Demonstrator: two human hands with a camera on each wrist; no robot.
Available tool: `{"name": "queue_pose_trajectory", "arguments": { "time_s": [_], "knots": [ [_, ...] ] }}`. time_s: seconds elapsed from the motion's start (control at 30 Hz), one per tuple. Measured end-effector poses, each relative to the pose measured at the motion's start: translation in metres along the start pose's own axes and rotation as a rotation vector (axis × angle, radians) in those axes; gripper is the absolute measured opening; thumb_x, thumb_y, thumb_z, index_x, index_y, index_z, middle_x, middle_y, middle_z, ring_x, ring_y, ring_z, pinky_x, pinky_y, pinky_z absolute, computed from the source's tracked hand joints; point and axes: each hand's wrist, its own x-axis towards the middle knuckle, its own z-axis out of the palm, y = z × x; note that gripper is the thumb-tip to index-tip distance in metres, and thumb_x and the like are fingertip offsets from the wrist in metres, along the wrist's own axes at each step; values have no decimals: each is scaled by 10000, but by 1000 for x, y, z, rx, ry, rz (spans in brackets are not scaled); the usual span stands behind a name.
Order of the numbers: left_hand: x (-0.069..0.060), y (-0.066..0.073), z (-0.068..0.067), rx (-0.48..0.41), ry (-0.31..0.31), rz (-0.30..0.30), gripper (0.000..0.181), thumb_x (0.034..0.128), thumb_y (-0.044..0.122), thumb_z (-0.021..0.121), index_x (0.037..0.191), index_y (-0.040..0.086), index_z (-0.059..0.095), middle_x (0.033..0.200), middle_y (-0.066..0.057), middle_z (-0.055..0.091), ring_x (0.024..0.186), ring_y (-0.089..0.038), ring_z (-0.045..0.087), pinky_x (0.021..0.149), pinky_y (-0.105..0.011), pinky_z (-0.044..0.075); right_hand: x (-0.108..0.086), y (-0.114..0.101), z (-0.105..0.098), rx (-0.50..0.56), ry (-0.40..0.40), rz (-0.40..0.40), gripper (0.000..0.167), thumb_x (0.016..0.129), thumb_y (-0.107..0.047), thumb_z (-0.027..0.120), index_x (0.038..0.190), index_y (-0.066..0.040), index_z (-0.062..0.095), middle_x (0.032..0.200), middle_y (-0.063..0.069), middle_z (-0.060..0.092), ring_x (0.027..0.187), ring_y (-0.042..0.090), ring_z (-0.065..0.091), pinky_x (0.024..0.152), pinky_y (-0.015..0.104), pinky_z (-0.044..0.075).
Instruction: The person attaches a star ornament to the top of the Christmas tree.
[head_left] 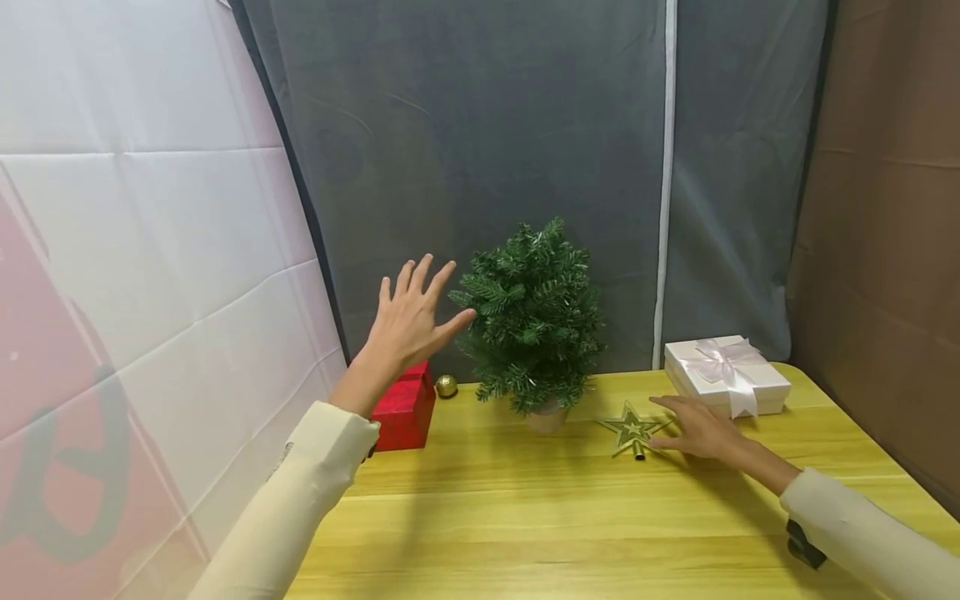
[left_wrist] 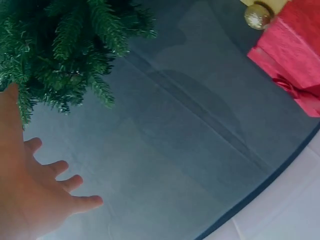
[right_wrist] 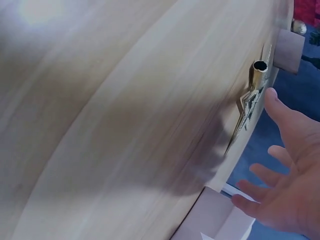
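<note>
The yellow wood-grained table (head_left: 480, 533) carries, from left to right, a red box (head_left: 405, 419), a gold ball (head_left: 446, 386) just beside it, an upright tree (head_left: 536, 321) in a pot (head_left: 547, 419), a flat star (head_left: 632, 427) and a white box (head_left: 761, 375) tied with ribbon (head_left: 726, 364)

Below my left fingers (head_left: 442, 279), my wrist (head_left: 358, 383) hides part of the red patterned gift box (head_left: 405, 415). Above those fingers, the left wrist view crops the bushy green artificial tree (left_wrist: 75, 45). Whether my right fingers (right_wrist: 267, 175) touch the flat gold star (head_left: 632, 429), I can't tell.
</note>
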Motion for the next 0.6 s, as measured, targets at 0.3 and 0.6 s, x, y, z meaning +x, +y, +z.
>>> {"name": "queue_pose_trajectory", "arguments": {
  "time_s": [0.3, 0.6],
  "knots": [
    [12, 10, -5, -64, 2, 8, 856, 998, 724, 460, 1682, 313, 150, 1728, -123, 156, 1571, -401, 165, 1225, -679, 119, 7, 5, 5, 75, -127, -15, 865, 795, -347, 920, 1425, 100, 531, 1285, 357, 626, 1157, 524, 625, 949, 626, 526],
    [25, 20, -8, -140, 10, 3, 834, 1005, 706, 478, 1678, 327, 163, 1724, -107, 184, 1568, -388, 184, 1232, -656, 141, 10, 2, 6, 56, -200, -33, 829, 796, -325, 923, 1407, 92, 548, 1286, 324, 644, 1150, 509, 635, 954, 602, 527]
  ]
}}
